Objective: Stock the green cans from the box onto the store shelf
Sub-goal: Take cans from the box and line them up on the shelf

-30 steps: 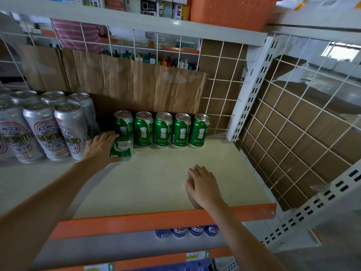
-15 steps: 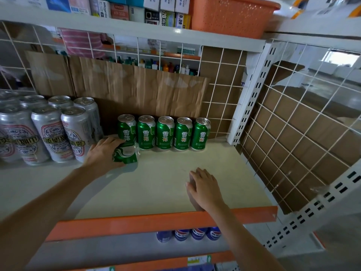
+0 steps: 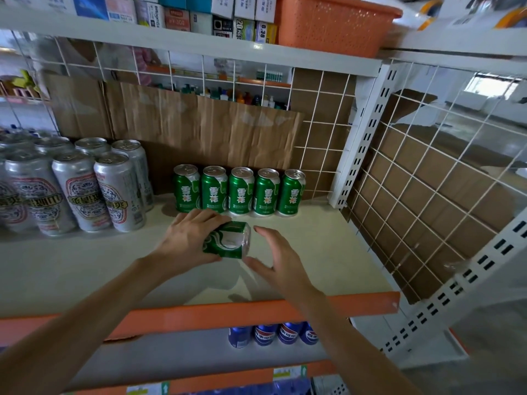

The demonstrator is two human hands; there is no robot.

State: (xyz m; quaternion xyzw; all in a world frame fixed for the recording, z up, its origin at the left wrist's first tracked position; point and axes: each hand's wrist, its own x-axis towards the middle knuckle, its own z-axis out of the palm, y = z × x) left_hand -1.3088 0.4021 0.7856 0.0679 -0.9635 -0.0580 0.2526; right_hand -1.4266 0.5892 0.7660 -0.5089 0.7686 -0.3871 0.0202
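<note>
Several green cans (image 3: 239,191) stand in a row at the back of the cream shelf (image 3: 328,252). In front of that row my left hand (image 3: 188,240) grips one more green can (image 3: 229,240), tilted on its side just above the shelf. My right hand (image 3: 278,259) hovers beside that can on its right, fingers spread and holding nothing; whether its thumb touches the can I cannot tell. The box is out of view.
Tall silver cans (image 3: 82,189) crowd the shelf's left side. Cardboard (image 3: 199,124) lines the wire back, and a wire grid panel (image 3: 427,195) closes the right side. An orange basket (image 3: 333,21) sits on the shelf above; blue cans (image 3: 271,334) stand below the orange shelf edge (image 3: 228,312).
My left hand carried the green can rightward and toward the shelf front, away from the silver cans. My right hand left the shelf edge and moved up beside the can.
</note>
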